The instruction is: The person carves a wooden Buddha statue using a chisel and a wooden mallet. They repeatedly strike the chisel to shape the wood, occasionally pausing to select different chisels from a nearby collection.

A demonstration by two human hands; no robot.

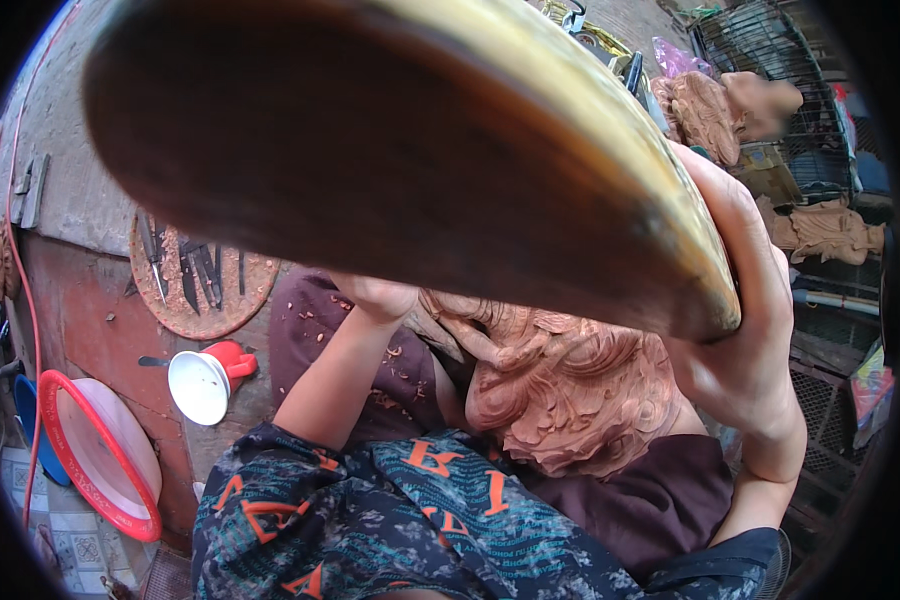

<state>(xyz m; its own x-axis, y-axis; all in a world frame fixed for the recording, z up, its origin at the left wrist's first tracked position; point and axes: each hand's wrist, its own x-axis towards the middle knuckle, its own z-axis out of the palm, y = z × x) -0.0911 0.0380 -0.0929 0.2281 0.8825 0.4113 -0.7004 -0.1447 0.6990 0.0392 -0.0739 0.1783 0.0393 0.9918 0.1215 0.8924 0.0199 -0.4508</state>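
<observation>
A big rounded object, dark brown with a pale yellowish edge and blurred, fills the upper middle close to the camera. It looks like smooth wood, but I cannot tell its kind. My right hand wraps round its right end. Under it, my left hand shows only in part near the wrist, its fingers hidden behind the brown object. A reddish-brown wood carving with swirling relief rests on my lap, between my forearms. Wood chips lie on my dark trousers.
Left of my knee, a round board holds several knives and chisels among shavings. Nearby are a red-and-white cup, a red-rimmed basin and a pink hose. More carvings and a wire cage stand at the far right.
</observation>
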